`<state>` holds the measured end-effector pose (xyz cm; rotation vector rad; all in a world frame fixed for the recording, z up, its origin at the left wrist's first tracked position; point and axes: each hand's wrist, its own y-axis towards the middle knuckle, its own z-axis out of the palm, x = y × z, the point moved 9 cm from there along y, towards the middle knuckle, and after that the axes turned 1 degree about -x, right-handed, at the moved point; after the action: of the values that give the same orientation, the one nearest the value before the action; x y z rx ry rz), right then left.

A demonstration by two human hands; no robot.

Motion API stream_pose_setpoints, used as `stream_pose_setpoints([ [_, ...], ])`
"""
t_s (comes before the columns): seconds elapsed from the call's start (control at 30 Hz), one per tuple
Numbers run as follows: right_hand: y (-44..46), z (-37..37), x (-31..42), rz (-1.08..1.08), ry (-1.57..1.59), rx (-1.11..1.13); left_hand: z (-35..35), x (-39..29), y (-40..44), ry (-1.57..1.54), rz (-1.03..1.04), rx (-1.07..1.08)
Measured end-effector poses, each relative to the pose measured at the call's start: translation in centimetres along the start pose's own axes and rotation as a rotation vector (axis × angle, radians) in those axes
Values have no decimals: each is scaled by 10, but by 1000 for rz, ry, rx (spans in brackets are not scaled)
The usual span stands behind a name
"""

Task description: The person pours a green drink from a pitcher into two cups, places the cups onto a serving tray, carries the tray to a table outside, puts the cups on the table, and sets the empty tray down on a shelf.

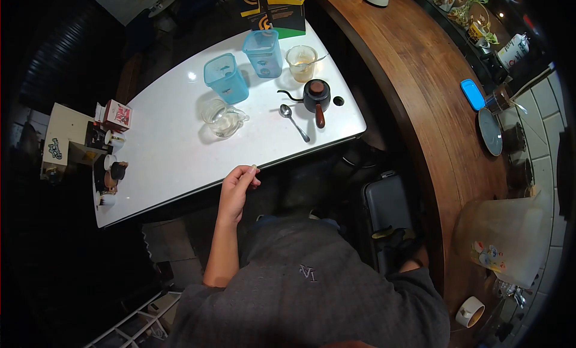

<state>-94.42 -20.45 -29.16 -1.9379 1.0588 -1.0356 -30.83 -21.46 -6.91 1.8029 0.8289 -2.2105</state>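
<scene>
My left hand (pixel 239 185) is at the front edge of the white table (pixel 168 168), its fingers curled and the thumb pressed to them. What it pinches, if anything, is too small to make out. My right forearm (pixel 414 263) hangs low on the right; the hand is lost in shadow by a dark case (pixel 387 204). Nearest my left hand on the table are a clear glass pitcher (pixel 223 121) and a spoon (pixel 294 123). Behind them stand a black kettle with wooden handle (pixel 317 96), two blue plastic containers (pixel 227 81) and a glass cup (pixel 301 63) with a utensil.
Boxes and cups (pixel 110 162) line the table's left end, and a black-and-yellow box (pixel 282 15) stands at the back. A curved wooden counter (pixel 408 66) runs along the right, bearing a plate (pixel 490 132), a large translucent container (pixel 498 234) and a mug (pixel 470 312).
</scene>
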Motion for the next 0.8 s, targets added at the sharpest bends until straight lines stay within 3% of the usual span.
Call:
stream_pose_setpoints([
  [0.27,-2,-1,10,-24,-56,-69,2,8,0,14,-22,5],
  [0.4,-15,-8,63,-134,-232,-263,-1,11,6,10,-21,38],
  [0.5,-46,-2,123,-352,-282,-512,0,14,14,-13,-39,95],
  [0.57,-86,18,150,-808,-133,-662,-1,15,22,-5,-58,141],
  [0.6,-105,31,154,-753,-269,-838,-3,15,25,-3,-71,162],
  [0.67,-132,58,161,-1036,-190,-882,-8,12,32,41,-82,190],
  [0.8,-179,105,164,-1045,-181,-878,-25,6,51,147,-82,234],
])
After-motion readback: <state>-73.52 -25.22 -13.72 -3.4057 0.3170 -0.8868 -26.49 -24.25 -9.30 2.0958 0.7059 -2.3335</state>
